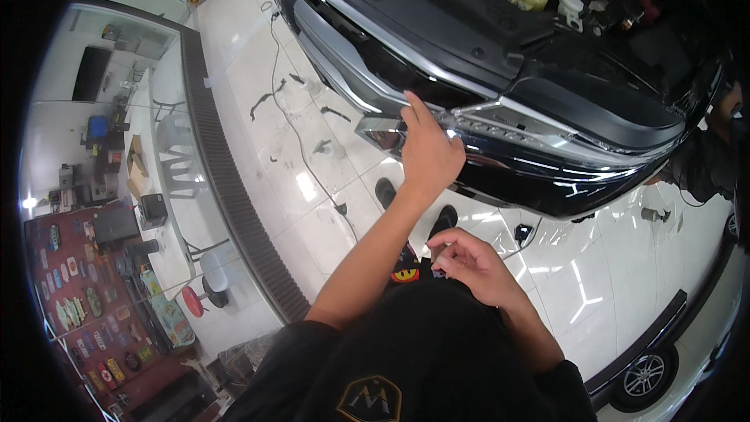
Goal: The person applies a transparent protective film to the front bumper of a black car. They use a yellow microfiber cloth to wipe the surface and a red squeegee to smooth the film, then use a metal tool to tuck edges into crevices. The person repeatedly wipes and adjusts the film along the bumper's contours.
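A black car's front end point(539, 187) with its hood up fills the upper right. My left hand point(431, 158) reaches up to it, index finger stretched out and thumb apart. The fingertip is at the chrome trim by the grille point(394, 62), just left of the headlight point(516, 126); whether it touches cannot be told. Beside that hand, a glossy dark corner piece point(381, 133) juts from the bumper. Lower down, before my body, my right hand point(480, 270) has its fingers curled and the thumb brought to them. Whatever they may hold is too small to make out.
A thin cable point(289, 113) runs over the white tiled floor, with small dark loose parts point(336, 113) near it. Another person's dark-clothed arm point(703, 160) is by the car's right side. A spray-type bottle point(652, 214) lies there. A long white table point(160, 187) stands left.
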The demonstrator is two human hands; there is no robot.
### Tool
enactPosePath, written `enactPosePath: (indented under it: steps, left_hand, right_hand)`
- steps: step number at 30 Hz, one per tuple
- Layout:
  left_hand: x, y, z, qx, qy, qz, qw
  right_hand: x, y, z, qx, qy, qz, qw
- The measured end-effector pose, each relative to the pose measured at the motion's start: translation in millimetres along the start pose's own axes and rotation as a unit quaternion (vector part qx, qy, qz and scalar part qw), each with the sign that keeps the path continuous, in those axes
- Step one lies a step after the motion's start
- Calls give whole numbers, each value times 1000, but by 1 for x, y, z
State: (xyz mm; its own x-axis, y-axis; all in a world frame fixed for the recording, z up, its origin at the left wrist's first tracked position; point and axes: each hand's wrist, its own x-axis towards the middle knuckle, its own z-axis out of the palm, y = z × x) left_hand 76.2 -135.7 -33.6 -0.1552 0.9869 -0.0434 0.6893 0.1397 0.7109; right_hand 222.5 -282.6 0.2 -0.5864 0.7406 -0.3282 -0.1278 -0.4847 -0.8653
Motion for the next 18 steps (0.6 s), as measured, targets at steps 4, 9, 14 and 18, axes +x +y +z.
enactPosePath:
  steps: [4,9,14,18]
  left_hand:
    - [7,9,9,-86,9,-46,995]
    - [15,19,8,-127,12,-111,986]
    - [14,12,6,-120,7,-102,988]
    - [13,16,4,-89,-4,-97,991]
  right_hand:
    - [3,-9,-1,20,-12,0,1000]
    - [7,-16,2,6,-12,8,1000]
    - [6,-23,6,-14,-9,7,1000]
    - [1,-24,4,-29,-24,5,999]
